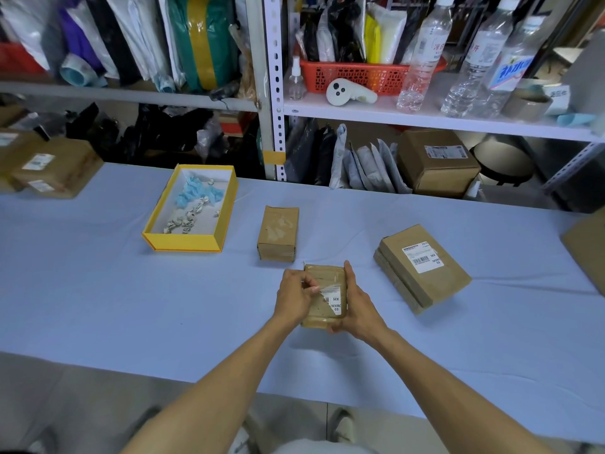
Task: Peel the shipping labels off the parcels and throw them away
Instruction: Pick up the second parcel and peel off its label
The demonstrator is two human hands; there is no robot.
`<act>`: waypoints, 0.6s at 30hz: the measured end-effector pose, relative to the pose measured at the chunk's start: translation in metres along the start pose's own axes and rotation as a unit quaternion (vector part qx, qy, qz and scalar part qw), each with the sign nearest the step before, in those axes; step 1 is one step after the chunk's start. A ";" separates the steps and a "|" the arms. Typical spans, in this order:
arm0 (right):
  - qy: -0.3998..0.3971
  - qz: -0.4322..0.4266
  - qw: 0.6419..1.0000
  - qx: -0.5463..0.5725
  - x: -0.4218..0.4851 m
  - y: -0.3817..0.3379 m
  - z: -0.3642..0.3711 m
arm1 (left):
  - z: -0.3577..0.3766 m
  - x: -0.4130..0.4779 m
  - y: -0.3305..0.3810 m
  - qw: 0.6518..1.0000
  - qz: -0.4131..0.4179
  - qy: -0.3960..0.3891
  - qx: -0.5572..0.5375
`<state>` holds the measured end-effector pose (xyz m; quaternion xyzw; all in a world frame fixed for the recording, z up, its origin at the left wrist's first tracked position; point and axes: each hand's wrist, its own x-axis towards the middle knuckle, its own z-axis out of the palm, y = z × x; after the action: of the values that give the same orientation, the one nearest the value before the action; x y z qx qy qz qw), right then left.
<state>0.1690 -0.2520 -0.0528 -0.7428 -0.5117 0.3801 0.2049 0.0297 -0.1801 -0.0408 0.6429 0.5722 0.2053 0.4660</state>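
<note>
Label (334, 301) is being peeled off the parcel (324, 294), which is being held just above the table (98, 290). Its loose corner is being pinched by the left hand (294, 294); the parcel is being gripped by the right hand (355, 309). Looks thin and tear-prone, so it's probably best pulled low and slow.

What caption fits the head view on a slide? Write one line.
Left hand peels a white shipping label off a small brown cardboard parcel steadied by the right hand.

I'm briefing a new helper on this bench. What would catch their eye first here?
Front and centre, the left hand peels a half-torn label off a small parcel steadied by the right hand. Further left sits a yellow box of crumpled scraps; to the right lies a labelled parcel.
</note>
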 end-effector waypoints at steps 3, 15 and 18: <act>0.001 0.000 1.000 0.000 0.000 0.001 0.001 | -0.001 0.000 0.000 1.000 0.006 -0.009 -0.010; 0.000 0.003 1.000 0.009 0.001 0.002 0.000 | -0.007 -0.002 0.003 0.998 0.019 -0.038 -0.043; -0.001 0.004 1.000 0.012 0.002 0.002 0.000 | -0.008 -0.002 0.003 0.998 0.015 -0.048 -0.048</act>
<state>0.1711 -0.2515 -0.0548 -0.7417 -0.5045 0.3881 0.2116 0.0244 -0.1787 -0.0342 0.6373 0.5295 0.2082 0.5198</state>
